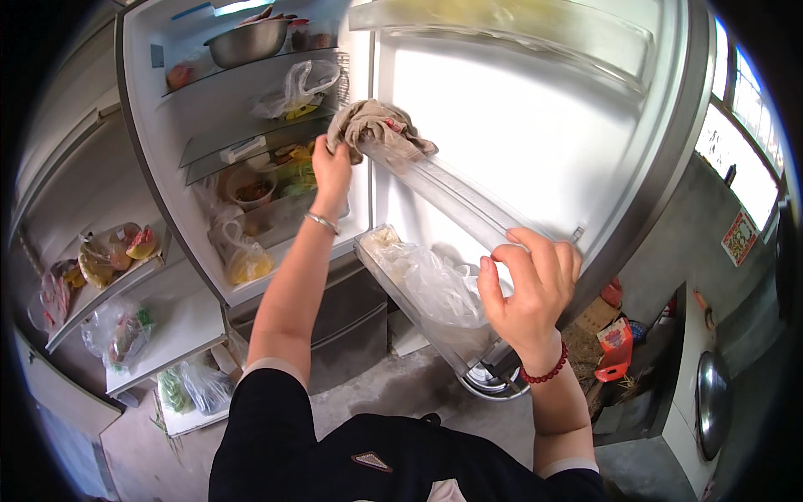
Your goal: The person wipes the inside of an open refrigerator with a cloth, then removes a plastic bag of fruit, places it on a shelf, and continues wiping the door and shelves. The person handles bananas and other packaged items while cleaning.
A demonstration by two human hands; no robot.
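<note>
My left hand (331, 169) grips a crumpled beige cloth (379, 125) with a red mark on it. The cloth lies against the hinge-side end of a clear plastic door rack (439, 185) in the open refrigerator door (533, 119). Near the rack's other end is my right hand (533, 276), fingers curled and thumb apart, nothing seen in it. Whether its fingertips touch the rack, I cannot tell. Below, a lower door bin (414, 317) holds clear plastic bags (439, 285).
Refrigerator shelves at left hold a metal bowl (248, 44), a tied bag (301, 88) and a plastic tub (251, 188). Bagged produce (116, 254) lies on side shelves (182, 345). At right are a metal lid (713, 405) and a red packet (615, 348).
</note>
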